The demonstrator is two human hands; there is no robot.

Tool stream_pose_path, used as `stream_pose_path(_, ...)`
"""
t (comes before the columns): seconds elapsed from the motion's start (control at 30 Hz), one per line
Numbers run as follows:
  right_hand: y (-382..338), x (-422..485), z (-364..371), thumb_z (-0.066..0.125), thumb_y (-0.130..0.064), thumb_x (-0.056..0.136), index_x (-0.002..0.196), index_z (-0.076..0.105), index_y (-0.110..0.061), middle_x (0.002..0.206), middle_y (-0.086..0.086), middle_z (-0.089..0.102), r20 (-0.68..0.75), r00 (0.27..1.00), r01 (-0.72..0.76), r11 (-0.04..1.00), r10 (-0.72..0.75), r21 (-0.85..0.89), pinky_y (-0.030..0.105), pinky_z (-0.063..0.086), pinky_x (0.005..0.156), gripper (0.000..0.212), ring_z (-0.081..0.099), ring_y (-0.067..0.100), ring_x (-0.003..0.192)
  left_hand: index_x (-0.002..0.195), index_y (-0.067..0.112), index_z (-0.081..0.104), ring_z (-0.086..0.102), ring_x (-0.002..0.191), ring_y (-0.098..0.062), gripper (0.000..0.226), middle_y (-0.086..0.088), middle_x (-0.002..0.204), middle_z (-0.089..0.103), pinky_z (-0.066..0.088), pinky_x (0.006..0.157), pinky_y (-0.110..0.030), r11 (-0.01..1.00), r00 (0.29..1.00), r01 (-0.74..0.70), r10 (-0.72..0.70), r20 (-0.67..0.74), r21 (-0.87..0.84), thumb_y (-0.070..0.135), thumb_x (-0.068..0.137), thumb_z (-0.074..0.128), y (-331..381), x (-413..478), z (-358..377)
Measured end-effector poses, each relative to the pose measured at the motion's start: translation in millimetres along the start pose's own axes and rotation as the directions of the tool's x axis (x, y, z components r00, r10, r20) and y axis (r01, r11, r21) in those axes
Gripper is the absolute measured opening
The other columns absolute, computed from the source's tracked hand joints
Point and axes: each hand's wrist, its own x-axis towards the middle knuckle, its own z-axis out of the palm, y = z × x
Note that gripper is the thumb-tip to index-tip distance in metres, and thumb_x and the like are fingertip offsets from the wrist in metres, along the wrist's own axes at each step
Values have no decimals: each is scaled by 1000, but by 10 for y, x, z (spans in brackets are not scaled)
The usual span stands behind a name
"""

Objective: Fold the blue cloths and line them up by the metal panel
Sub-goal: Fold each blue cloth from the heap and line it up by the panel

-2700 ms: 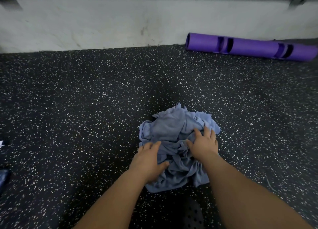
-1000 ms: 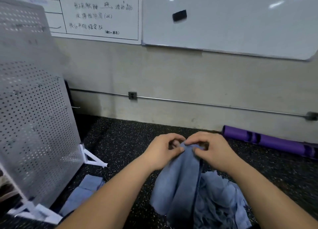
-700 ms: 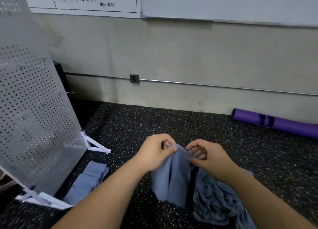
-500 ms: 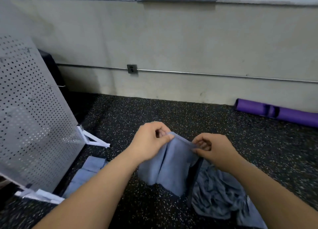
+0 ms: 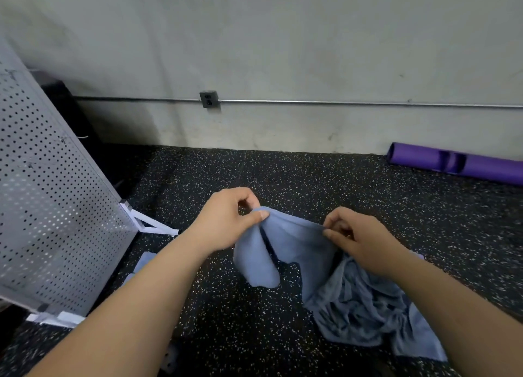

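Observation:
A blue cloth (image 5: pixel 294 243) hangs in the air above the speckled floor, stretched along its top edge between my hands. My left hand (image 5: pixel 226 221) pinches its left corner and my right hand (image 5: pixel 359 239) pinches the right end. Below my right forearm lies a crumpled pile of blue cloths (image 5: pixel 365 314). The perforated metal panel (image 5: pixel 51 195) leans on white feet at the left. A folded blue cloth (image 5: pixel 143 260) lies at its foot, mostly hidden by my left forearm.
The black speckled rubber floor (image 5: pixel 283 175) runs back to a pale wall with a conduit pipe and an outlet (image 5: pixel 209 99). A purple roller (image 5: pixel 458 163) lies along the wall at the right. The panel's white foot (image 5: pixel 152 223) juts onto the floor.
My hands lifted one cloth out of the pile and have drawn apart, spreading its top edge. The view has tilted down from the whiteboard toward the floor.

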Motion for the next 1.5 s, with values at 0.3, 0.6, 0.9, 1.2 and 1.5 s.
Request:
stream_pose_path(0.3, 92, -189, -133, 81, -9, 83, 96, 77, -37, 87, -17, 72, 57, 997, -38, 993, 45, -107, 19, 56, 74, 31, 68, 3, 81, 85, 30, 72, 68, 79, -16, 16, 8, 83, 72, 57, 79, -42, 1000, 998, 6, -4, 61, -27, 33, 89, 87, -193, -16, -173)
stream_pose_path(0.6, 118, -234, -319, 82, -18, 77, 79, 77, -35, 72, -17, 69, -164, 980, -150, 960, 113, -236, 10, 43, 68, 18, 63, -3, 70, 83, 30, 75, 64, 70, -5, 14, 10, 80, 75, 54, 71, -35, 997, 996, 77, -78, 42, 14, 31, 89, 87, -270, -147, -343)
stream_pose_path(0.9, 161, -231, -438, 75, -22, 84, 79, 70, -38, 67, -17, 68, -337, 921, -285, 928, 196, -240, 32, 54, 73, 17, 64, 3, 71, 78, 25, 70, 64, 69, -12, 26, 6, 72, 71, 46, 61, -29, 964, 974, 209, -189, -126, 167, 43, 88, 86, -342, -183, -437)
stream_pose_path(1.2, 171, -105, -357, 73, -29, 100, 90, 81, -30, 74, -8, 78, -324, 887, -278, 940, 329, 196, 46, 66, 73, 12, 76, 22, 76, 80, 13, 76, 56, 64, -8, 22, 9, 68, 68, 45, 63, -26, 942, 956, 215, -257, -143, -259, 28, 95, 82, -231, -119, -248)
stream_pose_path(1.5, -231, -19, -280, 67, -6, 103, 111, 70, -10, 60, 5, 58, -236, 913, -135, 793, 332, 594, 36, 63, 60, 10, 59, 15, 60, 100, 25, 81, 59, 76, -15, 7, -19, 93, 76, 49, 73, -35, 911, 985, 145, -169, -29, -386, 21, 100, 76, -82, -115, 41)
